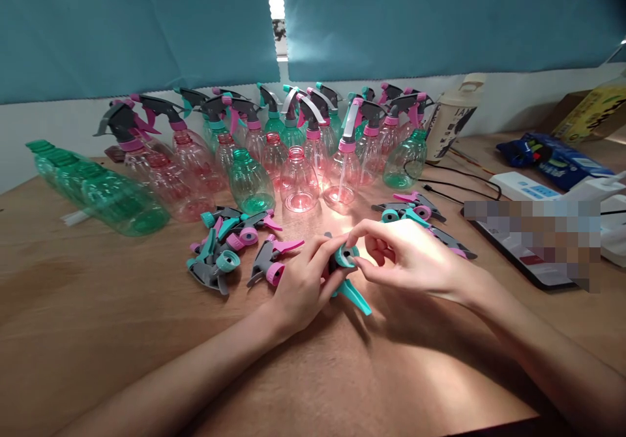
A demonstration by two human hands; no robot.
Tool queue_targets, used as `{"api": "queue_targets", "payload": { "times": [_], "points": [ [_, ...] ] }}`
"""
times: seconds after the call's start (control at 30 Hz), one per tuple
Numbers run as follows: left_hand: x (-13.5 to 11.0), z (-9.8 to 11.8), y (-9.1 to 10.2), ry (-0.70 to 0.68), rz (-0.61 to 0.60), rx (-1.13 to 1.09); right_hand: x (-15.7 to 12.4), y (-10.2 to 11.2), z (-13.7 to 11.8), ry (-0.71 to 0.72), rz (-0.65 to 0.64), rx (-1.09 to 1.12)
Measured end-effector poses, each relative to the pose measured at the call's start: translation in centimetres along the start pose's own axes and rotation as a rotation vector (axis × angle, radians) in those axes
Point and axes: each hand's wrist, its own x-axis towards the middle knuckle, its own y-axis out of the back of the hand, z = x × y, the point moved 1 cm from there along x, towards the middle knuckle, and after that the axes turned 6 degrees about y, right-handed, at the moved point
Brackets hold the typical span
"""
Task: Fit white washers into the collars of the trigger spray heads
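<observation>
My left hand (306, 280) is wrapped round a grey and teal trigger spray head (353, 295), its teal collar facing up towards me. At that collar, the thumb and index finger of my right hand (408, 254) pinch the rim. Whether something small sits between those fingertips I cannot tell. Loose pink, teal and grey spray heads (227, 261) lie in a pile to the left, one pink-collared spray head (268, 264) close beside my left hand. More spray heads (415, 215) lie behind my right hand.
Several clear pink and green bottles stand behind, such as an open green bottle (250, 186) and an open pink bottle (300, 186). Green bottles (122, 205) lean at the left. On the right are a phone-like dark-edged device (533, 284), a power strip (523, 188), a cable (469, 173) and a beige bottle (452, 120).
</observation>
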Motion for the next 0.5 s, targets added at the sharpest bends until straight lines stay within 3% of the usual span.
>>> {"api": "queue_targets", "payload": {
  "times": [0.2, 0.37, 0.5],
  "points": [
    [-0.05, 0.04, -0.01, -0.010, 0.011, 0.013, -0.30, 0.69, -0.95, 0.026, 0.002, -0.268],
    [-0.09, 0.15, 0.12, -0.022, 0.026, 0.033, -0.18, 0.80, -0.63, -0.003, -0.061, -0.144],
    [-0.17, 0.15, 0.11, -0.027, 0.018, 0.035, -0.20, 0.66, -0.41, 0.013, -0.040, -0.134]
  ]
}}
